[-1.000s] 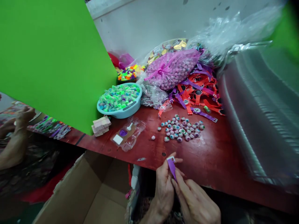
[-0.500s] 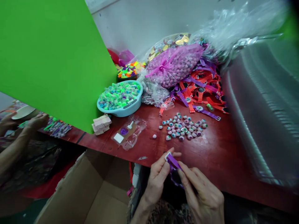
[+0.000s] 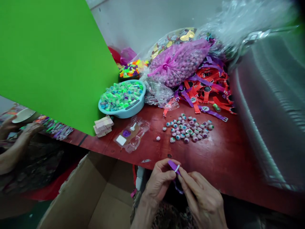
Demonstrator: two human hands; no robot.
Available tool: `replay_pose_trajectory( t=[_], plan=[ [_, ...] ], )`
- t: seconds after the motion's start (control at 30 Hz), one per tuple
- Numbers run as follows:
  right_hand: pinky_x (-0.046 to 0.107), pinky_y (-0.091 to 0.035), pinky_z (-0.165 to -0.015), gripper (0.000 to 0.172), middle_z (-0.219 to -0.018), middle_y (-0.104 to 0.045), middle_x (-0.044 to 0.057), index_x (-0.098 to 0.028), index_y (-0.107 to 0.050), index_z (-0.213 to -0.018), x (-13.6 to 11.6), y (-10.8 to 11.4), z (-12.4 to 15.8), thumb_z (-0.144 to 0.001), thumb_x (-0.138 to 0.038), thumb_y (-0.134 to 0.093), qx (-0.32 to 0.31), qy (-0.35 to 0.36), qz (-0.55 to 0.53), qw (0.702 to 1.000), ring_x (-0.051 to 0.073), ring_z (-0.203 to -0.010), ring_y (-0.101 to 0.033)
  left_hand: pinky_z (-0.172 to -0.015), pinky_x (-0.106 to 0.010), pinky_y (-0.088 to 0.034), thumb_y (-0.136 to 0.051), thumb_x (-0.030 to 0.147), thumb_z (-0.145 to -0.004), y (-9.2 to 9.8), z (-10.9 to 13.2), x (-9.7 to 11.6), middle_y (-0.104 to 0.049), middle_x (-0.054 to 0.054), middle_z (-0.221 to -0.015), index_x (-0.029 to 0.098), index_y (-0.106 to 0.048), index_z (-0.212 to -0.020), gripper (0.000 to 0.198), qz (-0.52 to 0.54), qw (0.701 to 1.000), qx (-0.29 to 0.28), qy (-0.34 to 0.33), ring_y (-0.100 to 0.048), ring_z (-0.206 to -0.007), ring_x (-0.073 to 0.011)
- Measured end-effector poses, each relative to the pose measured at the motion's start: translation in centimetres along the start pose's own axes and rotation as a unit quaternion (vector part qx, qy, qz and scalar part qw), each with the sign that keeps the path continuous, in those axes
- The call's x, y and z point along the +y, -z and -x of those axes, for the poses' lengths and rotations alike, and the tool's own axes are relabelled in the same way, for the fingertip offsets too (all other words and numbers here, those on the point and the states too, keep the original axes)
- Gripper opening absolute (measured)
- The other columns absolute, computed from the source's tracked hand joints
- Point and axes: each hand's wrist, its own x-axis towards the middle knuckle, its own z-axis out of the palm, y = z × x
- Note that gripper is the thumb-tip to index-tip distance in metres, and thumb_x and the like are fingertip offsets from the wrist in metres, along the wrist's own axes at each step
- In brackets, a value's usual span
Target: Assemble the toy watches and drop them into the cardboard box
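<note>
Dozens of green- and blue-capped tubes [image 3: 121, 95] heap the pale-blue plastic basin [image 3: 131, 111], and a knotted, translucent pink bag [image 3: 178, 63] bulges with small round pieces [image 3: 188, 69]. Below the red tabletop [image 3: 228, 159] gapes an open cardboard box [image 3: 71, 194]. Your left hand [image 3: 158, 179] and right hand [image 3: 202, 194] are close together, both pinching the looped purple watch strap [image 3: 172, 164] at the table edge. Half a second ago its white buckle [image 3: 177, 168] sat farthest out; now the flat strap tip pokes past it. Glossy eyeball-like balls [image 3: 189, 131] lie loose beyond.
</note>
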Motion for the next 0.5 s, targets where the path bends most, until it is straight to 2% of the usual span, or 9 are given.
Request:
replay_pose_trajectory(
  t=[0.07,0.17,0.23,0.3,0.4,0.5],
  plan=[
    [0.023,-0.052,-0.058,0.028,-0.07,-0.062,0.004,-0.014,-0.065,-0.112,0.4,-0.5,0.2,-0.089,-0.01,-0.049,0.0,-0.019,0.009,1.0,0.013,-0.061,-0.059,-0.067,-0.021,-0.042,-0.09,0.028,-0.046,-0.2,0.0,-0.3,-0.066,-0.002,-0.069,0.015,-0.076,-0.081,0.039,-0.002,1.0,0.009,0.0,-0.056,-0.065,-0.0119],
    [0.023,-0.054,-0.062,0.025,-0.079,-0.068,0.005,-0.015,-0.067,-0.108,1.4,-0.6,0.5,-0.091,-0.017,-0.049,-0.028,-0.087,-0.016,0.996,0.014,-0.068,-0.064,-0.071,-0.023,-0.043,-0.086,0.029,-0.055,-0.5,0.1,-0.7,-0.065,-0.002,-0.065,0.016,-0.077,-0.083,0.032,-0.033,0.998,0.039,-0.047,-0.056,-0.066,-0.013],
    [0.023,-0.056,-0.065,0.027,-0.09,-0.07,0.006,-0.015,-0.064,-0.114,1.9,-0.4,0.4,-0.091,-0.022,-0.05,-0.063,-0.156,-0.046,0.985,0.015,-0.075,-0.067,-0.065,-0.021,-0.041,-0.082,0.027,-0.061,-0.6,0.2,-0.8,-0.063,0.0,-0.064,0.017,-0.077,-0.081,0.023,-0.086,0.99,0.069,-0.083,-0.052,-0.061,-0.0105],
    [0.026,-0.056,-0.071,0.032,-0.099,-0.069,0.008,-0.015,-0.061,-0.119,2.0,-0.2,0.0,-0.09,-0.027,-0.054,-0.065,-0.189,-0.051,0.978,0.017,-0.084,-0.067,-0.059,-0.019,-0.038,-0.078,0.026,-0.067,-0.8,0.3,-0.7,-0.06,0.001,-0.065,0.018,-0.077,-0.079,0.015,-0.158,0.975,0.105,-0.119,-0.048,-0.059,-0.0088],
    [0.03,-0.055,-0.072,0.025,-0.095,-0.067,0.008,-0.016,-0.067,-0.106,1.4,-0.3,-0.8,-0.086,-0.029,-0.06,-0.034,-0.159,-0.046,0.986,0.019,-0.084,-0.064,-0.059,-0.02,-0.039,-0.073,0.023,-0.072,-1.2,0.6,-0.5,-0.057,0.002,-0.065,0.019,-0.077,-0.078,0.008,-0.272,0.936,0.127,-0.185,-0.05,-0.063,-0.0108],
    [0.027,-0.051,-0.068,0.014,-0.08,-0.065,0.004,-0.018,-0.07,-0.088,0.8,-0.7,-1.7,-0.086,-0.021,-0.057,-0.006,-0.139,-0.08,0.987,0.016,-0.074,-0.06,-0.061,-0.021,-0.043,-0.068,0.018,-0.076,-1.7,1.0,-0.6,-0.06,0.001,-0.066,0.021,-0.077,-0.088,0.016,-0.359,0.888,0.13,-0.257,-0.054,-0.063,-0.0128]
  ],
)
